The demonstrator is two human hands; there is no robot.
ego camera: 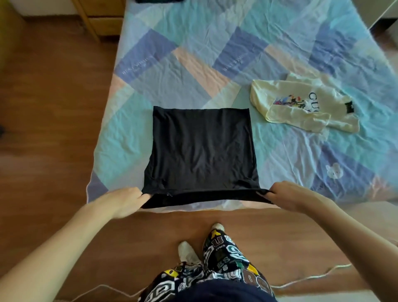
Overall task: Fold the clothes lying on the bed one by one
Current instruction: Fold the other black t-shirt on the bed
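1. Head view: a black garment [202,148] lies flat as a rough square on the bed [129,129], close to the near edge, directly ahead of both hands and between them.
2. Its near edge is lifted off the bedspread and stretched taut from one hand to the other, hanging just past the edge of the bed.
3. A pale yellow printed T-shirt [301,105] lies crumpled on the bed, beyond and to the right of the black garment, apart from it and from both hands.
4. No container shows; the bed carries both garments.
5. The left hand [125,199] pinches the near left corner of the black garment, fingers curled round the cloth.
6. The right hand [286,194] grips the near right corner likewise, fingers closed on the fabric.
7. A dark item [159,1] sits at the far edge of the bed, too cropped to identify.
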